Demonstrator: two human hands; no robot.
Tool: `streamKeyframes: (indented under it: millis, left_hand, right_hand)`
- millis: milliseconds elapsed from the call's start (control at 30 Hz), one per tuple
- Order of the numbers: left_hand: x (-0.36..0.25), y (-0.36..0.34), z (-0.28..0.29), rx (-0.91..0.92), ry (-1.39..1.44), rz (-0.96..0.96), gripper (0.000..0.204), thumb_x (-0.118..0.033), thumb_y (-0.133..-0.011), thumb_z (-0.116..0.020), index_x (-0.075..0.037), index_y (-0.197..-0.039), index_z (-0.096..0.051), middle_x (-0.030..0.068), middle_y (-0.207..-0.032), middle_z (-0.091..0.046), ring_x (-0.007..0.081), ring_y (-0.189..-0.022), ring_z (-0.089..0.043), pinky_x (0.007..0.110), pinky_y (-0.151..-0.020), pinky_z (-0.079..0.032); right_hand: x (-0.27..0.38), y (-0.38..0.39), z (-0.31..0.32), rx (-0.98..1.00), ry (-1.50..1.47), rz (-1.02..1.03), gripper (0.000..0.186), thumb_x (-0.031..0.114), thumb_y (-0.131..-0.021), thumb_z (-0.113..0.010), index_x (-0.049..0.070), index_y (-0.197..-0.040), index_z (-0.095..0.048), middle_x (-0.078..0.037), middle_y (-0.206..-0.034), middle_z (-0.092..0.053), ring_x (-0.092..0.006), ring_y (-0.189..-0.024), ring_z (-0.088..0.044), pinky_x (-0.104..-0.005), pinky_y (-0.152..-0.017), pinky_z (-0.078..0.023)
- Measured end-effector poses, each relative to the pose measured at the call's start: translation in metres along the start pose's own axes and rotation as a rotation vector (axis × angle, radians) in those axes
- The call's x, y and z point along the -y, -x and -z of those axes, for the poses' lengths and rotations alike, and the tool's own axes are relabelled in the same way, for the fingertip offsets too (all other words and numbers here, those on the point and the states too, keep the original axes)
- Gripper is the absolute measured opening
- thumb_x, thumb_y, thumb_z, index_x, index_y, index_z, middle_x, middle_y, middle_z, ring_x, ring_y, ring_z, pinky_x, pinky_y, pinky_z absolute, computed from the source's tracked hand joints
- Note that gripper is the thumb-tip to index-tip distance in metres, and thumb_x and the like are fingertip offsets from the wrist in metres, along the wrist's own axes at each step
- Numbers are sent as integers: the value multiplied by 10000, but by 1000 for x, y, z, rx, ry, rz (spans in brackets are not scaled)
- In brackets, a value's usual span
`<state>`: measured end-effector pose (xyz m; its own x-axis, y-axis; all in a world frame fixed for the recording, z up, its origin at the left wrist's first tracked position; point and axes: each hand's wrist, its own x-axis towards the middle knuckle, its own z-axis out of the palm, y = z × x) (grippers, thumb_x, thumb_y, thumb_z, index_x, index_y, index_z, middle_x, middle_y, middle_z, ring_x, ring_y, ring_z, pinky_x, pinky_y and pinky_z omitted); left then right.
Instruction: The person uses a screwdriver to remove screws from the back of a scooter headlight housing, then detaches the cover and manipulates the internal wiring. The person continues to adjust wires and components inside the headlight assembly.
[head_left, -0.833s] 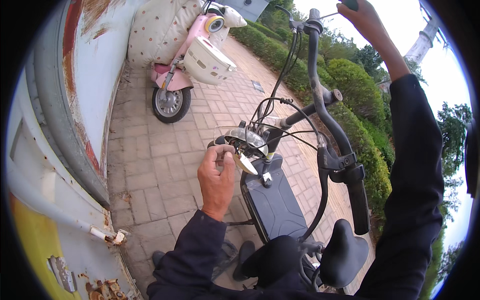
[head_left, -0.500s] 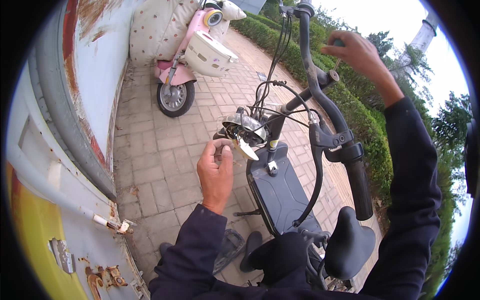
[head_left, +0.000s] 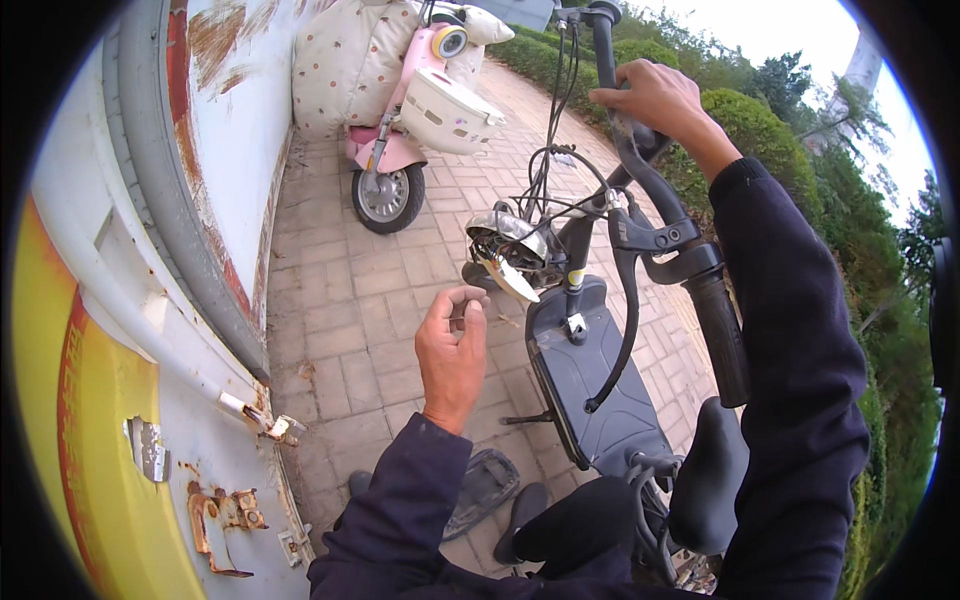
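My left hand is raised below the headlight, with thumb and forefinger curled close together. Anything between the fingertips is too small to name. The headlight's shell hangs opened on the scooter's front, with wires and a pale curved piece showing, just beyond my left fingers. My right hand is closed over the black handlebar near the stem top. Its fingers hide what they grip, and the green-handled tool seen earlier does not show. Black cables run from the bar down to the headlight.
The black scooter's footboard and seat lie below the bar. A pink scooter with a white basket stands at far left, by a rusty white wall. A dark tray-like piece rests on the paving. Hedges line the right.
My right hand has come down and left onto the handlebar, and the green handle has gone out of sight. My left hand has drawn slightly away from the headlight. The view has shifted a little.
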<state>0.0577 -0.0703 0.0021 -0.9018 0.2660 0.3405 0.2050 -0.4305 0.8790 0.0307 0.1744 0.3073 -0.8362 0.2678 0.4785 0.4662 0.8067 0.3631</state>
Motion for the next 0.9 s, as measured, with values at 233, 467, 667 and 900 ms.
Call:
streamKeyframes:
  millis: [233, 467, 667, 900]
  left_hand:
    - [7, 7, -3, 32, 71, 38, 184, -141, -1015, -605, -1, -1121, -661, 47, -990, -715, 88, -855, -614, 262, -788, -509]
    - [9, 3, -7, 62, 30, 91, 219, -151, -1027, -612, 25, -1153, -640, 91, -1047, -714, 131, -946, -661, 277, -846, -525]
    - [37, -17, -6, -28, -24, 62, 244, -134, -989, -634, 41, -1158, -642, 75, -975, -699, 122, -880, -638, 294, -795, -532]
    - [71, -36, -19, 81, -171, 115, 889, -439, -838, -840, 93, -1412, -418, 249, -1330, -534, 347, -1246, -540, 431, -1052, -464]
  right_hand:
    - [-5, 22, -1, -62, -215, -74, 408, 473, -852, -714, 106, -1029, -725, -116, -948, -707, -254, -883, -683, -428, -786, -526]
    - [-11, 62, 27, -438, -287, 29, 344, 315, -836, -759, 32, -1024, -704, -152, -845, -681, -311, -810, -679, -437, -739, -524]
    - [-85, 120, 48, -325, -392, -8, 568, 610, -944, -644, 157, -1280, -705, -132, -1276, -687, -267, -1212, -645, -446, -1055, -498]
    - [-101, 255, 72, -66, -409, -328, 376, 407, -1031, -588, 99, -1221, -687, -52, -1131, -662, -153, -1043, -637, -282, -931, -471]
